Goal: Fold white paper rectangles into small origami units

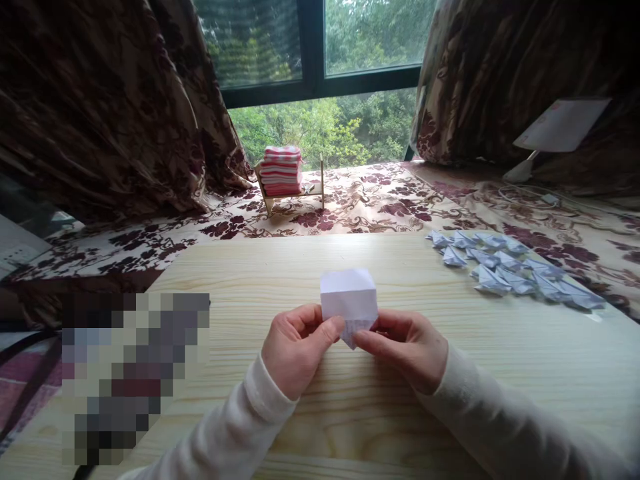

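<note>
A small folded sheet of white paper (349, 293) is held up between both hands over the wooden table. Its top edge is folded across, and the lower end narrows to a point with faint print on it. My left hand (300, 347) pinches the left lower side, thumb in front and fingers curled behind. On the right lower side, my right hand (407, 343) grips it the same way, its thumb close to the pointed tip. The fingertips behind the paper are hidden.
Several folded paper pieces (500, 263) lie in rows at the table's (240, 287) far right. A blurred-out object covers the left side. Beyond the table, a small wooden rack (323, 183) bears folded red-and-white cloths (283, 171), and a white lamp (563, 125) stands on floral fabric.
</note>
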Motion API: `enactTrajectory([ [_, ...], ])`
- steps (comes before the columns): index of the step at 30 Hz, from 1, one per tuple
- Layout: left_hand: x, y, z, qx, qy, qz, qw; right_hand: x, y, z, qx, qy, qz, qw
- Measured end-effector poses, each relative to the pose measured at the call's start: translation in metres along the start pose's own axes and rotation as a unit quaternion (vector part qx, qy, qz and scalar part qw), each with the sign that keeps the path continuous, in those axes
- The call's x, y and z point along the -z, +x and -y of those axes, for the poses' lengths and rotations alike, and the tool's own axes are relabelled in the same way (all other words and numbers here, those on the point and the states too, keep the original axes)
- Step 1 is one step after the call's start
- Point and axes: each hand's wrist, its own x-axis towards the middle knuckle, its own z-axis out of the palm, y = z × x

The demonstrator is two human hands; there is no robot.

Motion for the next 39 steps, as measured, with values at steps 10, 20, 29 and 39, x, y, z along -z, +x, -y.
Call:
enactTrajectory([
  [10,0.011,-0.030,-0.001,0.062,0.374,0.042,0.924,0.005,0.003,-0.017,0.012,-0.075,0.036,0.996],
  [20,0.074,-0.082,0.005,-0.150,0.567,-0.146,0.797,0.004,-0.007,-0.031,0.131,-0.295,-0.005,0.946],
  [29,0.170,-0.127,0.015,-0.023,0.771,-0.252,0.584,0.002,-0.009,-0.041,0.118,-0.302,-0.033,0.945],
  [39,0.123,-0.137,-0.005,-0.120,0.690,-0.317,0.640,0.025,0.000,-0.055,0.087,-0.349,0.057,0.931],
])
